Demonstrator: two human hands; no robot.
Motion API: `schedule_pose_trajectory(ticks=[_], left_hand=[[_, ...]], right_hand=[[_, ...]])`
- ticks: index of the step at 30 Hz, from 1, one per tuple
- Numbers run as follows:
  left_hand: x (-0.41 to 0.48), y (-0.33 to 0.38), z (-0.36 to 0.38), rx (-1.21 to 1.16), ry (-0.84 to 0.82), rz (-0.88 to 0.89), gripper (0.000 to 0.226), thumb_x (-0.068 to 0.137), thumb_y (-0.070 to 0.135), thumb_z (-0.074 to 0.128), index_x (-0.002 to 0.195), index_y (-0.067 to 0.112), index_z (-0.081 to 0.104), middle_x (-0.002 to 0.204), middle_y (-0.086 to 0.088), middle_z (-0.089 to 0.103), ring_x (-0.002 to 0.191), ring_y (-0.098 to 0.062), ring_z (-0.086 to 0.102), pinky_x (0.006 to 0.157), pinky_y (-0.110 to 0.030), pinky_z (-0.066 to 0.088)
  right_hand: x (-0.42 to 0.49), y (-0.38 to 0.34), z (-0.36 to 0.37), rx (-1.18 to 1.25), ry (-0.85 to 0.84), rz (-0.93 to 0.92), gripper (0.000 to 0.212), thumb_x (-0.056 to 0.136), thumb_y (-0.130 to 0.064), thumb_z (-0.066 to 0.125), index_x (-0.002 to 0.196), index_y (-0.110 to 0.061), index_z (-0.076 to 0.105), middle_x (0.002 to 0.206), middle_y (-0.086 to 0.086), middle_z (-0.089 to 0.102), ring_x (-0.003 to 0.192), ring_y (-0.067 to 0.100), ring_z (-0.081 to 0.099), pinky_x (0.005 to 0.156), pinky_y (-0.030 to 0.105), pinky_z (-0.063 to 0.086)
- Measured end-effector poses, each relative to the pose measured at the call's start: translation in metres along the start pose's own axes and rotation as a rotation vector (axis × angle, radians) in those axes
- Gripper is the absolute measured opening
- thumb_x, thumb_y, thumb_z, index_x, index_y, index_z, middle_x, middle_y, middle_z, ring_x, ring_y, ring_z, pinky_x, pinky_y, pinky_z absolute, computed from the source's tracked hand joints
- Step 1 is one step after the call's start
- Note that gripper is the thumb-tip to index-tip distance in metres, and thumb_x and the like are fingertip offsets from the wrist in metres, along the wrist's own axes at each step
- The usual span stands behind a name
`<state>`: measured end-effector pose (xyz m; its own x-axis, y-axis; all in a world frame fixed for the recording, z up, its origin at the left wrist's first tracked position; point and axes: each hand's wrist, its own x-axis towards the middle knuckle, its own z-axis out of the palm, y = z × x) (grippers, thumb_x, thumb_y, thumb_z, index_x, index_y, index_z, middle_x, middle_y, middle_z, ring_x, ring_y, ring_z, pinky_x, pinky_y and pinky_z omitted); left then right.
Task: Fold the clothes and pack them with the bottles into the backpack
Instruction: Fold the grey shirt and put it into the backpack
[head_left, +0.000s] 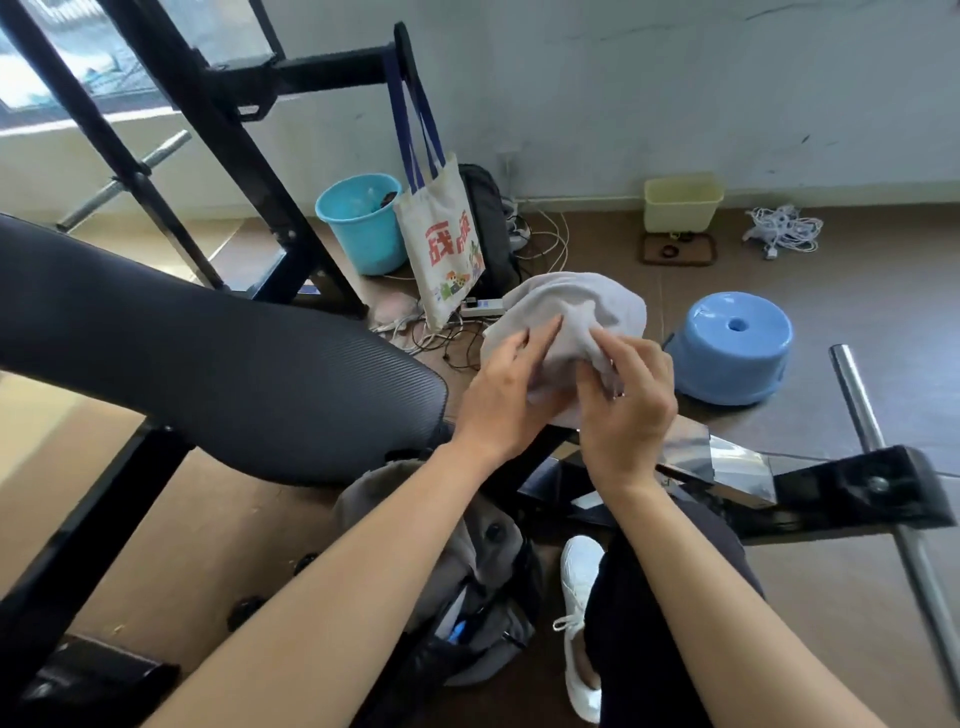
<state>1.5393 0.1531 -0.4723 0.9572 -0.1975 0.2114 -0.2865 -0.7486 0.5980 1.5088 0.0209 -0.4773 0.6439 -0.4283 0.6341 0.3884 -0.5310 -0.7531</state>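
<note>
Here both hands are busy with one pale cloth (571, 306), bunched up in the air. The left hand (498, 395) grips it from the side, and the right hand (628, 400) pinches a fold. At 6 o'clock below them, the grey backpack (483, 551) lies on the floor. A blue stool (732, 348) stands at 3 o'clock, and a tote bag (441, 244) hangs at 11.

The tote bag (441, 244) carries large red Chinese characters printed on its cream front panel, above small coloured pictures. The characters cannot be read with certainty. No other text is legible.
</note>
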Motion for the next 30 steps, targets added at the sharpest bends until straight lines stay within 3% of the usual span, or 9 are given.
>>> schedule_pose_trajectory(ticks=[2,5,7,9,11,19,24,27,30], left_hand=[[0.008,0.007,-0.008,-0.033,0.015,-0.072,0.025,0.094,0.042,0.06,0.113,0.027,0.067,0.107,-0.003,0.066,0.101,-0.031,0.064,0.078,-0.042,0.05],[0.019,0.018,-0.029,-0.483,0.114,-0.426,0.035,0.096,0.04,0.053,0.065,0.025,0.061,0.064,-0.006,0.057,0.065,-0.029,0.053,0.061,-0.039,0.039],[0.026,0.021,-0.044,-0.842,0.197,-0.65,0.032,0.104,0.026,0.047,0.077,0.019,0.063,0.073,-0.013,0.061,0.066,-0.027,0.054,0.061,-0.035,0.043],[0.031,0.02,-0.059,-1.033,0.273,-0.753,0.023,0.106,0.028,0.046,0.104,0.018,0.067,0.1,-0.012,0.07,0.084,-0.025,0.064,0.068,-0.033,0.055],[0.032,0.016,-0.073,-1.135,0.371,-0.805,0.021,0.105,0.029,0.049,0.111,0.019,0.066,0.104,-0.01,0.071,0.084,-0.023,0.066,0.064,-0.031,0.056],[0.015,-0.008,-0.105,-1.151,0.517,-0.919,0.026,0.105,0.028,0.053,0.121,0.01,0.065,0.104,-0.012,0.071,0.084,-0.024,0.067,0.061,-0.034,0.055],[0.007,-0.012,-0.118,-1.167,0.498,-0.939,0.024,0.105,0.031,0.054,0.117,0.012,0.063,0.109,-0.01,0.071,0.096,-0.027,0.067,0.079,-0.04,0.058],[-0.004,-0.021,-0.127,-1.116,0.598,-0.965,0.024,0.105,0.025,0.052,0.122,0.011,0.062,0.11,-0.01,0.067,0.092,-0.026,0.064,0.075,-0.037,0.053],[-0.02,-0.034,-0.14,-1.096,0.715,-1.077,0.025,0.103,0.026,0.054,0.121,0.012,0.065,0.098,-0.007,0.068,0.087,-0.027,0.064,0.076,-0.038,0.051]], right_hand=[[0.016,-0.007,0.002,0.059,-0.086,-0.052,0.026,0.089,-0.006,0.075,0.115,-0.004,0.073,0.106,0.007,0.073,0.097,0.019,0.062,0.089,0.019,0.046],[0.028,-0.005,0.001,-0.007,-0.174,-0.027,0.053,0.082,-0.002,0.077,0.133,-0.006,0.062,0.127,0.008,0.066,0.115,0.021,0.056,0.101,0.019,0.042],[0.031,0.003,0.003,-0.099,-0.219,0.001,0.07,0.081,-0.01,0.079,0.145,-0.008,0.05,0.142,0.012,0.054,0.128,0.029,0.049,0.107,0.034,0.04],[0.033,0.01,0.007,-0.102,-0.37,0.074,0.079,0.085,-0.018,0.078,0.153,-0.011,0.038,0.151,0.013,0.044,0.134,0.031,0.044,0.105,0.037,0.04],[0.036,0.018,0.011,-0.184,-0.547,0.077,0.079,0.088,-0.023,0.076,0.156,-0.017,0.035,0.151,0.01,0.046,0.132,0.032,0.047,0.1,0.039,0.044],[0.032,0.016,0.017,-0.5,-0.584,-0.059,0.065,0.091,-0.025,0.07,0.151,-0.027,0.046,0.142,0.01,0.053,0.123,0.038,0.051,0.095,0.05,0.043],[0.027,0.012,0.023,-0.646,-0.589,-0.418,0.059,0.079,-0.004,0.07,0.131,-0.031,0.063,0.138,0.007,0.053,0.124,0.035,0.041,0.095,0.05,0.035],[0.035,0.015,0.023,-0.668,-0.698,-0.338,0.026,0.089,-0.017,0.065,0.111,-0.028,0.074,0.13,0.002,0.061,0.123,0.032,0.045,0.097,0.048,0.034],[0.038,0.017,0.023,-0.67,-0.74,-0.25,0.021,0.093,-0.026,0.06,0.107,-0.02,0.074,0.127,-0.002,0.062,0.12,0.03,0.047,0.095,0.048,0.034]])
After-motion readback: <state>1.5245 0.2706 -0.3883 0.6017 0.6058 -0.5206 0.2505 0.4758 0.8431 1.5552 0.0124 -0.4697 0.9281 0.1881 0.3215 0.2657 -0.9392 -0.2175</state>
